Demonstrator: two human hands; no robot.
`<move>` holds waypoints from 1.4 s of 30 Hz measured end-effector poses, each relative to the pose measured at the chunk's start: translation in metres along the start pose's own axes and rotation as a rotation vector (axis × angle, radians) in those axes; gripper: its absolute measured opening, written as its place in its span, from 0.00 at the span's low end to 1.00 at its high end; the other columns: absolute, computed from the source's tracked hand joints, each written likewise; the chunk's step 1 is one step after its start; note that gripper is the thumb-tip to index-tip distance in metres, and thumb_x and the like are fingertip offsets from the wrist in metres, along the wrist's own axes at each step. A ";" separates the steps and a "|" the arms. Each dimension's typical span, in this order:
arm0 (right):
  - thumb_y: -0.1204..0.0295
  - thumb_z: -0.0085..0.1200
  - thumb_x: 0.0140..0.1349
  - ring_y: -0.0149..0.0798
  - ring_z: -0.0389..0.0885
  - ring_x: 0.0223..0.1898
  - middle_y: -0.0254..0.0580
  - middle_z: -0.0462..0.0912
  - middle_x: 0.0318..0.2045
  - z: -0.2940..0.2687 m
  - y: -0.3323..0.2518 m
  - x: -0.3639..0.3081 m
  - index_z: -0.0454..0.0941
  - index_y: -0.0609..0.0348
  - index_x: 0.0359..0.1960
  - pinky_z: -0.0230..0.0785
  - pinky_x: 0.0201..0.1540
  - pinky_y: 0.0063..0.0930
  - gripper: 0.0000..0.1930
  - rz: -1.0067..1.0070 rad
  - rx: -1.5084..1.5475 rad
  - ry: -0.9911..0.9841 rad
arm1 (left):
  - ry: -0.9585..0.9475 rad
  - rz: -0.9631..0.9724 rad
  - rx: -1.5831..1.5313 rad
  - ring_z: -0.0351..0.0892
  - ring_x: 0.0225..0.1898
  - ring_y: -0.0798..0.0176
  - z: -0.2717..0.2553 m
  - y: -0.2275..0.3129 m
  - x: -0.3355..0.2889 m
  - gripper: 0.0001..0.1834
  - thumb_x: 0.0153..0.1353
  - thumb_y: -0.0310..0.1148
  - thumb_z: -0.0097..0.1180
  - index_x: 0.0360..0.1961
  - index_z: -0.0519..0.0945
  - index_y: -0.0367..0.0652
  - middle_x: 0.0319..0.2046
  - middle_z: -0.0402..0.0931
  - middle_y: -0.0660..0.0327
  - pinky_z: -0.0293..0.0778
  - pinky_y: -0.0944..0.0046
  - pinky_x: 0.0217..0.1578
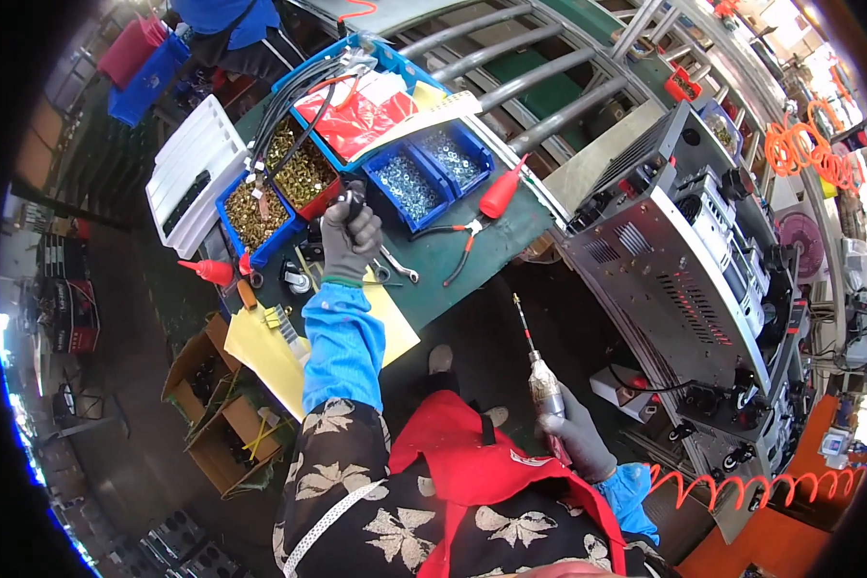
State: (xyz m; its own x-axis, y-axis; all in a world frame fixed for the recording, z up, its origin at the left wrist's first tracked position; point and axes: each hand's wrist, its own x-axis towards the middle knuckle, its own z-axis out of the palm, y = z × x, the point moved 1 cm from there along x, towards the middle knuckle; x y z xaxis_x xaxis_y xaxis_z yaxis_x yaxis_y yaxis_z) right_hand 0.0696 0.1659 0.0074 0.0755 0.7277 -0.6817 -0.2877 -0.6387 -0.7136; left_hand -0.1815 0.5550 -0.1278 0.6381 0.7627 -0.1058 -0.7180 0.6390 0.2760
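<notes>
My left hand (350,239), in a grey glove, is curled over the green bench at the front of the parts bins. Its fingers close on a small black part (354,196) whose shape is mostly hidden. Just ahead stand a red bin (320,200) and a blue bin (281,237), both full of brass-coloured fasteners. A wrench (400,265) lies beside that hand. At lower right my right hand (585,438), also gloved, grips a power screwdriver (546,390) by its body. The long bit points up and away from me, touching nothing.
Right of the bench stands a large grey metal cabinet (660,270) with vents. Pliers (470,238), a red squeeze bottle (499,195) and blue bins of silver fasteners (419,220) occupy the bench. A coiled orange hose (703,486) hangs at right; cardboard boxes (223,448) sit lower left.
</notes>
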 end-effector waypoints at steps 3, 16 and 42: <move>0.61 0.63 0.53 0.27 0.74 0.39 0.38 0.75 0.42 -0.008 0.004 -0.001 0.60 0.63 0.67 0.69 0.42 0.23 0.41 -0.055 -0.031 -0.016 | 0.362 -0.117 0.529 0.58 0.13 0.74 0.062 -0.028 -0.025 0.18 0.63 0.47 0.56 0.49 0.77 0.50 0.19 0.65 0.67 0.52 0.75 0.10; 0.60 0.67 0.50 0.30 0.74 0.45 0.40 0.73 0.51 -0.089 0.063 -0.107 0.58 0.62 0.69 0.69 0.48 0.26 0.45 -0.288 0.198 0.099 | -0.070 -0.629 0.793 0.64 0.17 0.78 0.176 -0.315 -0.090 0.20 0.60 0.44 0.62 0.49 0.75 0.48 0.22 0.70 0.69 0.57 0.76 0.15; 0.67 0.56 0.55 0.28 0.75 0.29 0.35 0.75 0.31 -0.247 0.235 -0.106 0.58 0.61 0.68 0.69 0.32 0.23 0.37 -0.387 0.465 0.706 | -0.152 -0.806 0.924 0.66 0.19 0.78 0.134 -0.644 -0.073 0.16 0.62 0.35 0.62 0.48 0.73 0.46 0.26 0.76 0.65 0.58 0.77 0.15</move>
State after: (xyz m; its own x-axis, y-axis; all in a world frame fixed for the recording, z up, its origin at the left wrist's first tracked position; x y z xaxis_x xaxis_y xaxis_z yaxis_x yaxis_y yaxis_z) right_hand 0.2297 -0.1230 -0.1278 0.7659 0.4507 -0.4586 -0.4632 -0.1080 -0.8797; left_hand 0.2715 0.0738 -0.1698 0.8774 0.1250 -0.4631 0.3215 0.5634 0.7611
